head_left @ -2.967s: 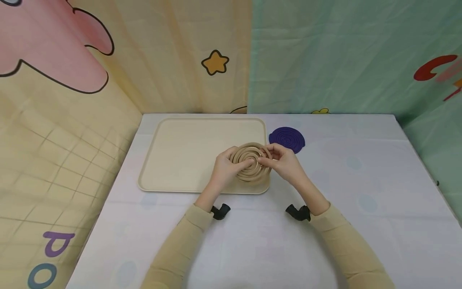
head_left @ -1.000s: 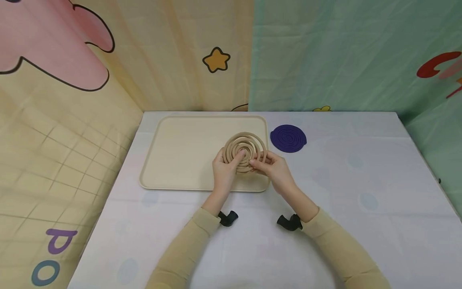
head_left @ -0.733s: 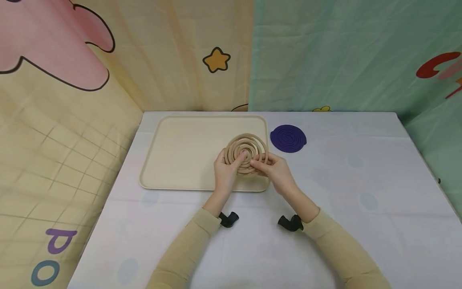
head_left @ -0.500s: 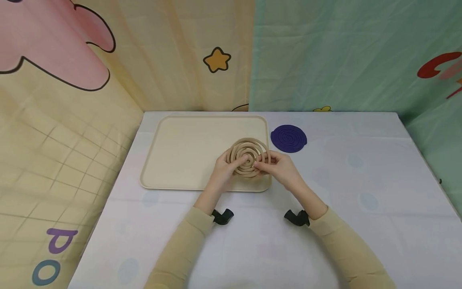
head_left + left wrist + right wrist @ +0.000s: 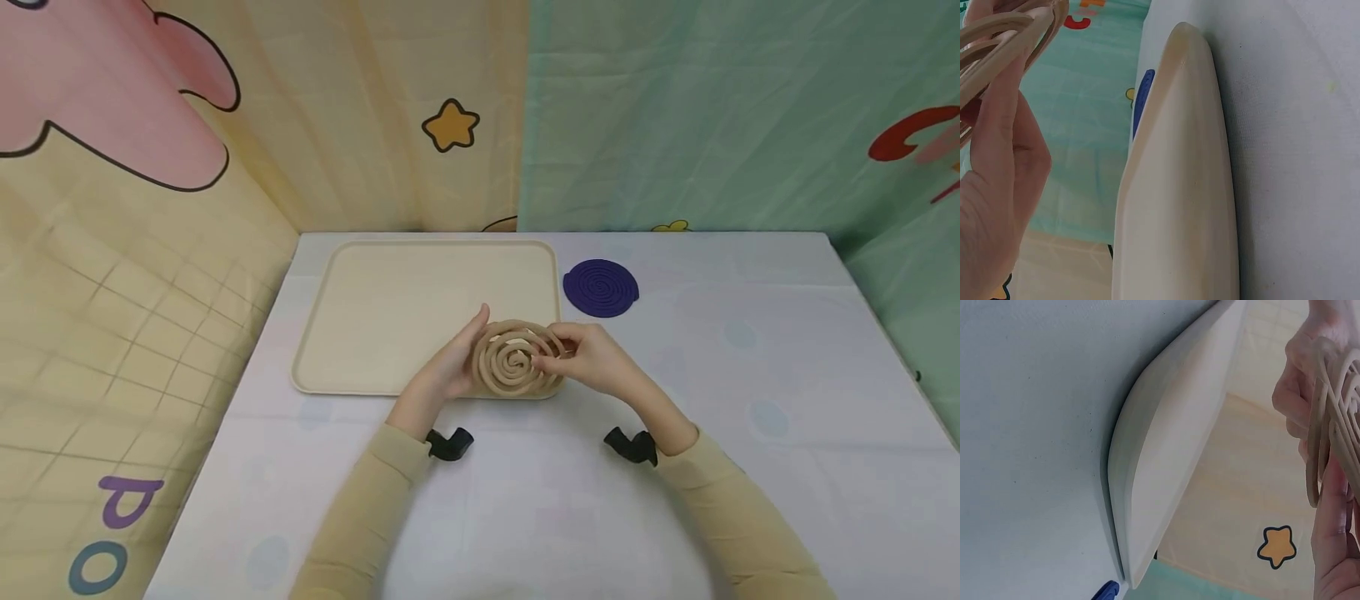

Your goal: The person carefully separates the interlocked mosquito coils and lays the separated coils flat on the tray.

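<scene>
We see the tan coil (image 5: 516, 362) held up clear of the tray (image 5: 390, 317), over its near right corner, with gaps between some of its rings. Our left hand (image 5: 452, 360) holds it from the left, fingers bent behind it and thumb standing up beside its edge. Our right hand (image 5: 596, 357) pinches its right part between thumb and fingers, the thumb close to the spiral's middle. The purple coil (image 5: 601, 288) lies flat on the table (image 5: 540, 508), just beside the tray's right edge. At our 2 cuffs we see 2 black pieces (image 5: 450, 444). Behind the table hangs cloth, yellowish and green, with 1 orange star (image 5: 451, 125).
</scene>
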Demonstrator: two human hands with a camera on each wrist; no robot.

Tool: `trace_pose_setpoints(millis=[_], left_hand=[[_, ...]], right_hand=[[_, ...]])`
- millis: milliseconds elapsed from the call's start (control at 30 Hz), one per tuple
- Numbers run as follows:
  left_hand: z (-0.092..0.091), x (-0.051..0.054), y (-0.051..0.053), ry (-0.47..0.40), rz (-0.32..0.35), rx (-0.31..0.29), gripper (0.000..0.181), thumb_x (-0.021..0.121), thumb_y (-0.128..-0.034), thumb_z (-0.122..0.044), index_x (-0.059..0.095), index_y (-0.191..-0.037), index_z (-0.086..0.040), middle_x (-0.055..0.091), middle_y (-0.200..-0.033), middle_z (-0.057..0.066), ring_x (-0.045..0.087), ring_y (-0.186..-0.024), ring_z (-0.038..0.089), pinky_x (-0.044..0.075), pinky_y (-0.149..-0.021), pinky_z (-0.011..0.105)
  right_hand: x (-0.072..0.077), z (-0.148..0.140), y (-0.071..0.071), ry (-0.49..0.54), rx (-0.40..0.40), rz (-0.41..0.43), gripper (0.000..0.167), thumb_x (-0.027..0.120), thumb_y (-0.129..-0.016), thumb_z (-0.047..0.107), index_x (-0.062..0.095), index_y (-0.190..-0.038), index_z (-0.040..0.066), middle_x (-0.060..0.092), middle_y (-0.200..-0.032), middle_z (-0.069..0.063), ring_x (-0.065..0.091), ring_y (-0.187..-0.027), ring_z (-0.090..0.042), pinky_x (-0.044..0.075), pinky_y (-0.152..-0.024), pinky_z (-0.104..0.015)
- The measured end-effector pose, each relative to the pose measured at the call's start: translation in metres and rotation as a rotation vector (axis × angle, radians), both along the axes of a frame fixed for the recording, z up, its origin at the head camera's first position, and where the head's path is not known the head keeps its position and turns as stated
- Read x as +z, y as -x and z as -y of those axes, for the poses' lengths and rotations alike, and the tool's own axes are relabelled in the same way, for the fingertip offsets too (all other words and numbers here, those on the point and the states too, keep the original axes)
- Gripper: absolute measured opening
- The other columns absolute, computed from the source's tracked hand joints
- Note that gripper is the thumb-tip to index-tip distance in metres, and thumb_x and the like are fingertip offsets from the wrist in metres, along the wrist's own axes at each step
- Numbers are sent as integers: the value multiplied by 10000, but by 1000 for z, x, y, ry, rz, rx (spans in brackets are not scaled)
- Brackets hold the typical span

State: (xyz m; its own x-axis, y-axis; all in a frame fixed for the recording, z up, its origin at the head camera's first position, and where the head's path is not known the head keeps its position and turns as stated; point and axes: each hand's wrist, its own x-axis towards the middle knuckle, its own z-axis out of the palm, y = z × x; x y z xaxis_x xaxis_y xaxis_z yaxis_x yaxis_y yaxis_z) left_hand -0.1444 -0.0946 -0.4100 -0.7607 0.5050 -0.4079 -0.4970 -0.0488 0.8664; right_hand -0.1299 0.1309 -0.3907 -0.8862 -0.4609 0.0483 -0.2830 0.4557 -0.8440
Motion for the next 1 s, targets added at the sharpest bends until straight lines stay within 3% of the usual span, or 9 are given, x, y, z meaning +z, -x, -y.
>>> trace_pose_setpoints(millis=[100, 267, 367, 500, 633, 700, 800, 900, 1000], left_hand=[[0, -1, 0, 37, 24, -23, 765, 269, -986, -636, 322, -1500, -72, 425, -1456, 200, 516, -1257, 271, 472, -1052, 453], [-1, -1, -3, 56, 2, -56, 711, 311, -1001, -570, 357, -1482, -48, 482, -1400, 200, 594, -1136, 201, 549, -943, 355], [-2, 0, -6, 28, -60, -11, 650, 299, -1023, -507, 352, -1476, -44, 463, -1391, 185, 579, -1115, 164, 553, -898, 274], [-4, 2, -10, -56, -170, 101, 550, 279, -1048, -418, 362, -1430, -32, 476, -1295, 112, 555, -1058, 102, 524, -837, 182], [-9, 2, -14, -153, -241, 186, 483, 270, -1059, -360, 385, -1380, -18, 490, -1200, 50, 565, -1018, 76, 521, -825, 177], [-12, 2, -15, -192, -254, 200, 472, 261, -1062, -348, 385, -1379, -21, 489, -1230, 54, 570, -1057, 84, 524, -863, 190], [-13, 0, -15, -227, -241, 180, 463, 233, -1065, -344, 363, -1386, -37, 459, -1294, 72, 536, -1152, 119, 503, -934, 207], [-11, 1, -14, -205, -210, 97, 528, 202, -1068, -380, 342, -1442, -35, 435, -1404, 151, 511, -1225, 173, 493, -978, 247], [-7, 3, -13, -148, -203, 13, 587, 197, -1071, -415, 349, -1491, -34, 409, -1491, 197, 510, -1265, 214, 499, -991, 277]], right_hand=[[1, 0, 0, -12, 44, -21, 174, 743, -873, 116, 594, -782, 116, 472, -690, 36, 451, -646, -115, 389, -551, -220], [1, 0, -2, -21, 61, -50, 107, 742, -875, 121, 645, -833, 119, 504, -693, 32, 456, -635, -104, 405, -550, -219], [-1, 1, -2, 42, 10, -3, 103, 741, -880, 131, 649, -854, 91, 565, -737, 0, 528, -650, -110, 466, -570, -225], [-5, 2, 0, 196, -95, 132, 159, 744, -880, 138, 627, -911, 35, 619, -851, -27, 613, -735, -100, 542, -668, -262], [-11, 2, 1, 315, -151, 237, 159, 734, -881, 96, 597, -914, 22, 634, -908, 22, 623, -812, -65, 564, -768, -276], [-11, 2, 2, 319, -163, 231, 174, 732, -881, 91, 574, -870, 21, 616, -872, 48, 587, -786, -47, 546, -742, -245], [-9, -1, 2, 289, -166, 196, 197, 732, -880, 92, 562, -823, 12, 565, -785, 49, 522, -717, -48, 477, -647, -210], [-5, -6, 3, 226, -135, 154, 188, 738, -877, 106, 596, -829, -9, 531, -764, 11, 463, -686, -70, 396, -594, -215], [-1, -11, 3, 178, -74, 101, 109, 738, -871, 95, 684, -901, 6, 549, -785, -17, 463, -682, -83, 395, -581, -221]])
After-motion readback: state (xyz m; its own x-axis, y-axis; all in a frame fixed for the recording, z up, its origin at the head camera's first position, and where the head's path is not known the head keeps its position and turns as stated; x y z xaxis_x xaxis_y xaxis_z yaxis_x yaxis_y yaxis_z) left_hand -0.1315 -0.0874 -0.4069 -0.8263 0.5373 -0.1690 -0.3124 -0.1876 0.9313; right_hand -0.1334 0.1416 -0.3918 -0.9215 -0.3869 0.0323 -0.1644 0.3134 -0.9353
